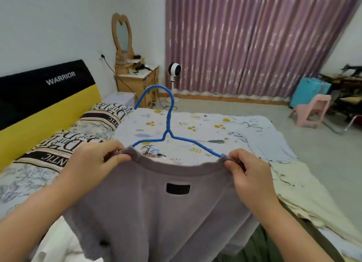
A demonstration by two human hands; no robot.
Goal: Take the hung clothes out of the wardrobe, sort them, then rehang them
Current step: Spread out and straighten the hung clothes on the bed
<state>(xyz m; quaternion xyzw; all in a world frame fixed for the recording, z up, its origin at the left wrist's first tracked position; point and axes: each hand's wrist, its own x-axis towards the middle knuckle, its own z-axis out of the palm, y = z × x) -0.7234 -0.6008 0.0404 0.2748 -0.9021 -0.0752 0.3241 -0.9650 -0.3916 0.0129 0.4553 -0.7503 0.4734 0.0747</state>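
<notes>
A bed (205,124) under a patterned sheet fills the middle, its black-and-yellow headboard (45,97) reading "WARRIOR". Against the far wall — a wooden dressing table (137,81) with a heart-shaped mirror (121,35), beside a white standing fan (174,70). Purple curtains (254,42) hang behind; a pink plastic chair (311,110) and a blue suitcase (307,89) stand at right.

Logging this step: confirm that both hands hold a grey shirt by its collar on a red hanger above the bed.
One thing is wrong: the hanger is blue, not red. The head view shows the left hand and right hand holding the grey shirt by its collar above the bed.
</notes>
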